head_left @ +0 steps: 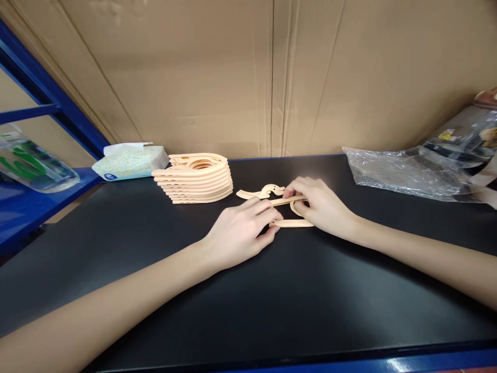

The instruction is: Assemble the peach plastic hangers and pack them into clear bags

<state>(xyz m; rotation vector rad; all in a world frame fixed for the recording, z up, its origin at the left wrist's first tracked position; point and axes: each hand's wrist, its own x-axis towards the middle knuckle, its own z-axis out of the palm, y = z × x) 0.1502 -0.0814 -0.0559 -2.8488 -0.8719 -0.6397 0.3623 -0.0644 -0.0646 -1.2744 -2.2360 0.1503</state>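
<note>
Near the middle of the counter (pixel 303 300), the left hand (pixel 233 233) is curling its fingers (pixel 267 216) almost closed, thumb opposing, on the left end of a peach-coloured hanger (pixel 295 224). The right hand (pixel 326 207) is bending its fingers around the hanger's right part, closing on it with only a slight gap; how hard either is pressing, I cannot tell. Both sides are being held low, probably so the thin frame is not twisting or sliding. At eleven o'clock, just beyond the fingers, a loose curved piece (pixel 246 195) is lying flat, seemingly for easy reach. At ten, a stack (pixel 198 184) of matching parts is standing, aligned presumably to save room; beside it a tissue pack (pixel 135 161) is sitting. Farther out toward nine, a clear container (pixel 34 166) is resting on a blue shelf (pixel 42 202). Cardboard (pixel 186 98) is blocking twelve o'clock, and crinkled plastic (pixel 404 171) is crowding two.
</note>
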